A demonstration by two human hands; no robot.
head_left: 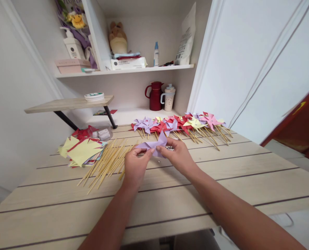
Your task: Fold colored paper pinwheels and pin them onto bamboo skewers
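Observation:
Both hands pinch a lilac paper pinwheel (159,141) above the middle of the table. My left hand (136,163) grips its left side between thumb and fingers. My right hand (179,155) holds it from the right, its thumb near the pinwheel's centre. A small shiny item (170,148), too hidden to name, shows beside the right fingers. Left of my left hand, thin wooden sticks (104,163) lie in a loose bundle. Beyond the hands, finished pinwheels on sticks (180,124) in red, lilac, yellow and pink lie in a row.
Cut paper sheets (83,151) are stacked at the left beside a clear plastic box (103,133). A small raised shelf (68,103) carries a round white container (94,97). A red jug (155,96) and a cup (169,98) stand at the back under a wall shelf (128,70).

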